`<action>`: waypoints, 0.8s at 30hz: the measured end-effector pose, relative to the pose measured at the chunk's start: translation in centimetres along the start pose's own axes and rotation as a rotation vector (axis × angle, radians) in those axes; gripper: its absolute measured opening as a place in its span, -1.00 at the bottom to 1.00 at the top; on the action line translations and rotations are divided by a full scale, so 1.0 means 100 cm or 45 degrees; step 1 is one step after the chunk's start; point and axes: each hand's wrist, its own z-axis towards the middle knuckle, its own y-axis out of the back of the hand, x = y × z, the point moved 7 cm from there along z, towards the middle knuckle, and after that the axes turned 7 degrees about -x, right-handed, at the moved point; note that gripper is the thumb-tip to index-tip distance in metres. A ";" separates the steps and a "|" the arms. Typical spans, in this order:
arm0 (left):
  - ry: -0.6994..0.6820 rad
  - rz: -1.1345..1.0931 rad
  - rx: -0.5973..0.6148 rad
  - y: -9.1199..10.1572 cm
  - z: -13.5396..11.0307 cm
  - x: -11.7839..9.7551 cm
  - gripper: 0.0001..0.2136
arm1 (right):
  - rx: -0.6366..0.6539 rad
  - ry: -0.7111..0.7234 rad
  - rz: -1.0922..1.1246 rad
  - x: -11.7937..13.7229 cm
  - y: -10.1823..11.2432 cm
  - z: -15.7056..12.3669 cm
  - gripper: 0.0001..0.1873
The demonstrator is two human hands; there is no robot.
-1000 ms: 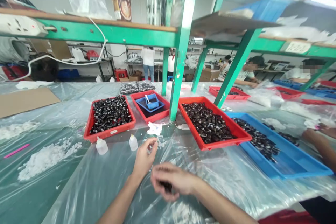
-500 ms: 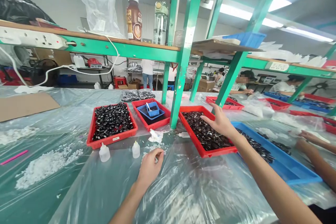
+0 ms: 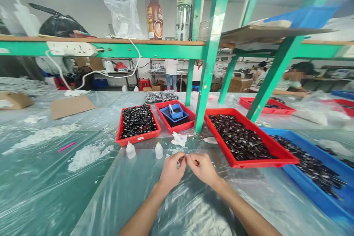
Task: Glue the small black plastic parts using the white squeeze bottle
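My left hand [image 3: 173,170] and my right hand [image 3: 203,167] meet at their fingertips over the plastic-covered table. Both are closed in a pinch, and whatever lies between the fingers is too small or hidden to make out. Just beyond them lie a crumpled white tissue [image 3: 179,139] and some white bits. To the right is a red tray [image 3: 287,161] of dark, shiny small pieces. Left of my hands stand two small squeeze bottles, one nearer [image 3: 158,150] and one farther off [image 3: 131,150], before another red tray [image 3: 138,139] heaped with black pieces.
A blue tray [image 3: 312,206] with dark pieces lies at the right. Behind my hands, a red tray [image 3: 182,128] holds small blue trays. A green post [image 3: 207,66] rises from the table. White granules [image 3: 85,156] and a pink stick [image 3: 66,146] lie left. Another person sits far right.
My right hand has come from over the right red tray to meet my left hand, its spread fingers now pinched. The view has turned left.
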 end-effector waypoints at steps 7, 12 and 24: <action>-0.101 0.017 -0.624 0.060 0.001 -0.014 -0.82 | -0.111 0.059 0.080 -0.026 -0.009 -0.003 -0.49; -0.009 -0.003 -0.938 0.102 0.008 -0.003 -0.82 | -0.175 0.056 0.143 -0.026 -0.001 -0.005 -0.48; 0.599 0.436 -0.936 0.191 -0.011 0.128 -0.51 | -0.201 0.043 0.229 -0.025 -0.013 -0.006 -0.50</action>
